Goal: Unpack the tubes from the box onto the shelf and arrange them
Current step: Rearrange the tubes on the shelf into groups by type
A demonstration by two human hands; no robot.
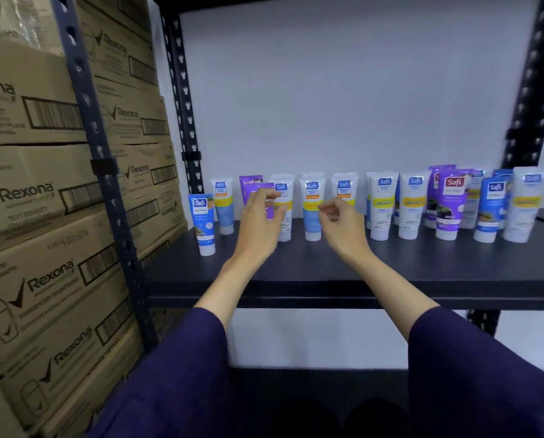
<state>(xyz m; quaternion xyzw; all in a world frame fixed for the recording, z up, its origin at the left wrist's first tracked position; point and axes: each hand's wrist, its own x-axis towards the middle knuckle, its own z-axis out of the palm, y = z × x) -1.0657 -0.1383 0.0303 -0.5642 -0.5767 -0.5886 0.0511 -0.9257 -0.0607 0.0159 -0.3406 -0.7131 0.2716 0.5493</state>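
Observation:
Several Safi tubes stand cap-down in a row along the dark shelf (327,267). They are white with yellow bands (312,207), blue (202,227) at the far left, and purple (450,203) toward the right. My left hand (259,221) hovers with loosely curled fingers in front of a purple tube (258,192); I see no grip on it. My right hand (340,221) floats beside the white tubes, fingers loosely curled and holding nothing. The box is not in view.
Stacked Rexona cartons (43,200) fill the neighbouring rack on the left behind a dark perforated upright (106,172). Another upright (529,90) stands at the right. A white wall backs the shelf. Bare shelf board lies in front of the tubes.

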